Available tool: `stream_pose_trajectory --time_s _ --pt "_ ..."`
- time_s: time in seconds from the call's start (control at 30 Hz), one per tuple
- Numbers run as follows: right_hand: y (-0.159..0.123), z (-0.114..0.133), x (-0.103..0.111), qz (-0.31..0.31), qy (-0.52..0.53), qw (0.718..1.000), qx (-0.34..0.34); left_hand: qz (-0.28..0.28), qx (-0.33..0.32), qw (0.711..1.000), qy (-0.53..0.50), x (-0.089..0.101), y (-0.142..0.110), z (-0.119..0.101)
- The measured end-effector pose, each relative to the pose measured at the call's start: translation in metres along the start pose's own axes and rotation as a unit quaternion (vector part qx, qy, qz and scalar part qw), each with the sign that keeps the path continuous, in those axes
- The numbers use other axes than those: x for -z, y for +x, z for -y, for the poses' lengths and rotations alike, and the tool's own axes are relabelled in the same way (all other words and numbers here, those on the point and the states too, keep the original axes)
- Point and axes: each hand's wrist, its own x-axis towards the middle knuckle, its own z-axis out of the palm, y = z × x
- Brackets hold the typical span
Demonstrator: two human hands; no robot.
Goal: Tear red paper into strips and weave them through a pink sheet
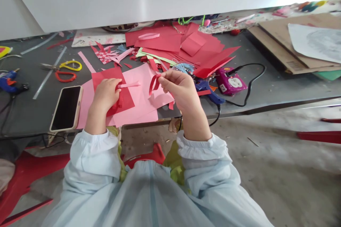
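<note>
My right hand [179, 87] is closed in a pinch on a red paper strip [151, 87], which bends into a loop above pink paper. Curled over a red paper sheet [128, 101], my left hand [108, 94] has a folded pink paper strip [130, 84] sticking out from its fingertips. Below those fingers a small red strip [120, 100] shows in part. Pink sheets [142, 74] lie beneath the red one, close to the table's front edge.
Scissors [66, 70] and a phone [66, 108] lie left. Red sheets [165, 42] and a woven red-and-pink piece [103, 55] are behind. A blue glue gun [209, 91], corded purple box [231, 81] and cardboard [290, 48] sit right. A white board [133, 0] overhangs the back.
</note>
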Motion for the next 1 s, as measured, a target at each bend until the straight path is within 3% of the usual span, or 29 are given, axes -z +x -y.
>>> stream_pose_trajectory --time_s 0.63,0.8,1.0 --pt "0.001 -0.008 0.005 0.025 -0.021 0.999 0.0 -0.008 0.012 0.999 -0.045 0.002 0.006 0.011" --pt "0.002 -0.008 0.003 0.03 -0.023 0.999 -0.004 0.014 0.082 0.984 -0.16 0.008 0.0 0.017" --pt "0.003 -0.006 0.001 0.03 -0.024 0.999 -0.004 0.0 0.109 0.953 -0.283 0.007 -0.001 0.019"
